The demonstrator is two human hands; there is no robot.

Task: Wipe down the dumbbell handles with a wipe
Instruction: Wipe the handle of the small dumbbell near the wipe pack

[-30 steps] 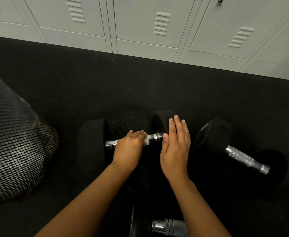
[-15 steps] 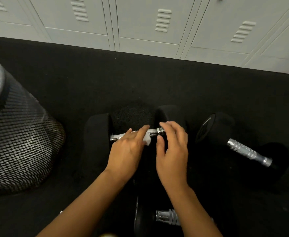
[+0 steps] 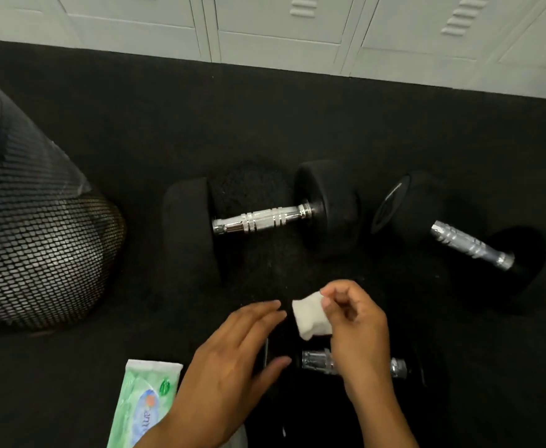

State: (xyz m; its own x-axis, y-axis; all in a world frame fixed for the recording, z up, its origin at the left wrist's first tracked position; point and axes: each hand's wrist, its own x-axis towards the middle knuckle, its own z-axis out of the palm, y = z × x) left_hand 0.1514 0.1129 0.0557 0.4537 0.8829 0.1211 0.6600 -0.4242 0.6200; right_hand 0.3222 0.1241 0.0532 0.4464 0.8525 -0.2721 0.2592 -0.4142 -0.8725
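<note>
A folded white wipe (image 3: pixel 310 316) was pinched in the curled fingers of the right hand (image 3: pixel 357 328), held nearer the camera than the middle dumbbell (image 3: pixel 262 219). The left hand (image 3: pixel 233 360) was held flat, fingers straight, gripping nothing. A green wipes packet (image 3: pixel 142 402) was noted left of that hand.

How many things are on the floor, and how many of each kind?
Dumbbells: 3
Folded white wipe, pinched in the right hand: 1
Green wipes packet: 1
Black mesh bin: 1
Total: 6
</note>
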